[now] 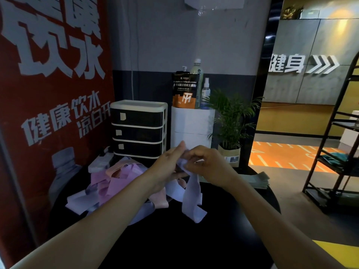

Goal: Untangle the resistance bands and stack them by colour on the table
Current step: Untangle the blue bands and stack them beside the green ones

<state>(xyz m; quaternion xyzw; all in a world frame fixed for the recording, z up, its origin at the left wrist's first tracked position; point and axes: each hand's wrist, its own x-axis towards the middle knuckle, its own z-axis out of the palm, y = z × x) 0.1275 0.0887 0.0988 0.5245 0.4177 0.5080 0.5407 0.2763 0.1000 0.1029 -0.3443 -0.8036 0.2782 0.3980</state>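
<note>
Two bare forearms reach over a black table (223, 239), the left hand (168, 167) and right hand (208, 165) together pinching a pale lilac resistance band (191, 199) that hangs to the tabletop. Just left lies a tangled heap of pink and lilac bands (114, 181). Behind stand a black three-drawer cabinet (138, 129), contents unseen, an orange-and-black powder pouch (184, 90) and a potted palm (232, 117).

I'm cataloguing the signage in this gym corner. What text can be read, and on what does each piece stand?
"健康饮水 凉白开": red poster, lower lines; its larger top characters are cropped, ending "饮水".
"健身" with three arrows: grey wall sign.
"multivitamin powder" and "复合维生素粉": black-and-orange pouch; the rest is too blurred.
Drawer unit labels and spray bottle label: unreadable.
</note>
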